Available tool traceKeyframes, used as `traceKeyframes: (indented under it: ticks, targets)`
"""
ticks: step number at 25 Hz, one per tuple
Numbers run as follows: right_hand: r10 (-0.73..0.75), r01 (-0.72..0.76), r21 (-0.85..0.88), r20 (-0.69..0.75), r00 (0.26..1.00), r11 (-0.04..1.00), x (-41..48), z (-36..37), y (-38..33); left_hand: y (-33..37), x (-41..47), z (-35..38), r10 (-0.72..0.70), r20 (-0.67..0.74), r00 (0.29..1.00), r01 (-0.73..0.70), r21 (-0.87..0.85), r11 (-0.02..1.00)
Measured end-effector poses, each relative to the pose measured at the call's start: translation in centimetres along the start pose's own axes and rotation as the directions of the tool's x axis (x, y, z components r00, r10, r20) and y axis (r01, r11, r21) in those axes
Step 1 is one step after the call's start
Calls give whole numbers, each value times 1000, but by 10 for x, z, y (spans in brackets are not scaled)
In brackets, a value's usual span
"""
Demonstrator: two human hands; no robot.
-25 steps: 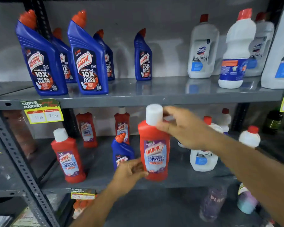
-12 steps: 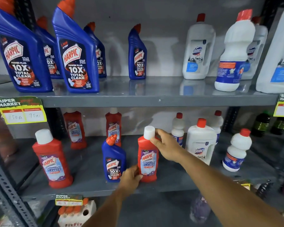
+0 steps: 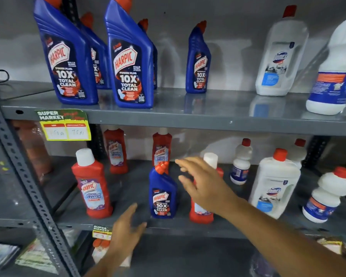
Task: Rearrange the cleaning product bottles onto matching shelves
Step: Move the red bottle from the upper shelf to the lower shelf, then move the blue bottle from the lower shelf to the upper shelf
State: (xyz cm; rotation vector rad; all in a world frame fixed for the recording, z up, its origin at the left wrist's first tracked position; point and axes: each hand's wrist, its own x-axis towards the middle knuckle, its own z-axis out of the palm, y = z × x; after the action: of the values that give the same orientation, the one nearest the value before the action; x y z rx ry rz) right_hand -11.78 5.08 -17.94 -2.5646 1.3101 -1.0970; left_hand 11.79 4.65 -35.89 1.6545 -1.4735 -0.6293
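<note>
Both hands hang released: left hand (image 3: 126, 230) by the grey metal lower shelf's (image 3: 168, 226) edge, right hand (image 3: 204, 186) beside the small blue angled-neck plastic bottle (image 3: 162, 193). Stiff, light, probably slick, it likely suits a mid-body grip, bound for the upper shelf (image 3: 208, 118).

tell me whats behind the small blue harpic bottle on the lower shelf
Directly behind the small blue bottle stands a red Harpic bathroom cleaner bottle, near the back wall. Its lower part is hidden by the blue bottle's orange cap, so its base cannot be seen.
</note>
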Motion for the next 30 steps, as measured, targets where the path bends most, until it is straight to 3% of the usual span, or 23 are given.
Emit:
traceKeyframes:
  ticks: [2,4,9,15,19,24,28,30]
  targets:
    - [203,-223,76,213,956,972,16,33,-18,12,25,-8,13,123,992,-17,27,999]
    - [361,-390,16,341,868,921,31,57,-18,31,42,-2,12,253,967,-40,106,994]
    - [548,-561,-93,392,739,823,51,72,1,35,61,9,-34,321,946,0,105,994]
    - [469,-468,-110,412,781,877,44,79,10,32,59,3,-19,351,936,-10,80,997]
    - [374,-403,3,366,852,915,27,55,-3,43,43,-23,50,426,903,-75,43,996]
    - [214,-234,361,97,972,902,10,-20,-49,115,2,-77,264,476,839,-194,-192,962]
    - [116,-52,444,-118,986,894,25,-109,-93,202,-23,-115,437,388,811,-327,-319,890]
    - [59,47,404,-246,968,914,46,-150,-102,243,-23,-129,543,317,778,-417,-385,823]
